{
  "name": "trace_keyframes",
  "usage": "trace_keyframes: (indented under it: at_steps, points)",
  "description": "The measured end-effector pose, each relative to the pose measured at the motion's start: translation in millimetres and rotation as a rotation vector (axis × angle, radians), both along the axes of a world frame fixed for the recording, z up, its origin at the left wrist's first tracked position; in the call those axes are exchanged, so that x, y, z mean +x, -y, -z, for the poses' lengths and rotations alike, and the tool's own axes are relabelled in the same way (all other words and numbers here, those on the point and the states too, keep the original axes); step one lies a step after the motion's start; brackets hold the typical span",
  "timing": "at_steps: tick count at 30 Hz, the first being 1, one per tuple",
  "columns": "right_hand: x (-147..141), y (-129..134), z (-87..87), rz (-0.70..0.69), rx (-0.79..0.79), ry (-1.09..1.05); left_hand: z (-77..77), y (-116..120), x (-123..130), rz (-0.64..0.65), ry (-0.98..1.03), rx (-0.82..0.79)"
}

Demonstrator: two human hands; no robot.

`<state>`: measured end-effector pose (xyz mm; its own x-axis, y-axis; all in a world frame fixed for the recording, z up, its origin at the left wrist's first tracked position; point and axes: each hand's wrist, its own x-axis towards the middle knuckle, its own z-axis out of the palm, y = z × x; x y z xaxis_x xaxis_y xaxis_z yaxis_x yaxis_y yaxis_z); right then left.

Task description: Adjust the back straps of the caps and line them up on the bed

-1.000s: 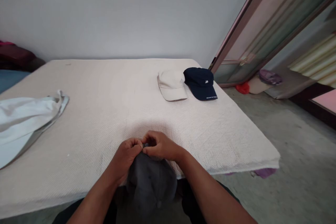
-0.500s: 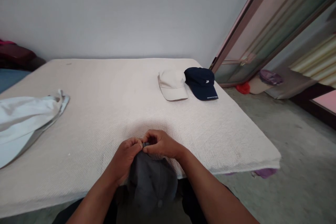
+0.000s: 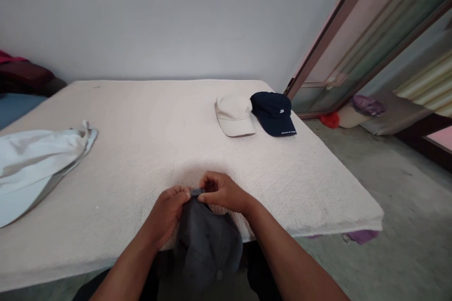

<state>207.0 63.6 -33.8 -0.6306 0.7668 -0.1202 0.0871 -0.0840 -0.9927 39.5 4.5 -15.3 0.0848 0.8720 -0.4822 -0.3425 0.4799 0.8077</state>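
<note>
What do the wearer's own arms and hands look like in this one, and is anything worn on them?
The left hand and right hand are ungloved, with no rings that I can make out. The left forearm and right forearm are bare: no sleeve, watch or bracelet shows on either. Dark clothing shows lower down, over the legs.

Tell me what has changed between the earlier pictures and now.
The right hand has moved slightly right, away from the left hand, so more of a short band of the grey cap shows between their fingers. Both hands still hold the cap; no release is visible. The beige cap, navy cap and pale cap stayed put.
</note>
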Motion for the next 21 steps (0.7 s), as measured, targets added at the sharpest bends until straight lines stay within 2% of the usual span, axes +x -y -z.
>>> trace_keyframes:
  at_steps: [5, 12, 18, 21]
  points:
    - [1.1, 0.9, -1.5, -0.016, 0.011, 0.007, 4.2, 0.8, 0.2, -0.011, 0.002, 0.032]
    - [3.4, 2.2, -2.7, -0.031, 0.061, 0.055, 8.2, 2.0, 3.0, 0.103, -0.03, -0.028]
    - [5.4, 3.4, -5.8, -0.058, 0.128, 0.128, 6.1, 2.5, 9.4, 0.045, 0.024, -0.02]
    - [5.2, 3.7, -6.8, -0.066, 0.143, 0.144, 5.7, 3.8, 11.9, 0.01, -0.023, 0.031]
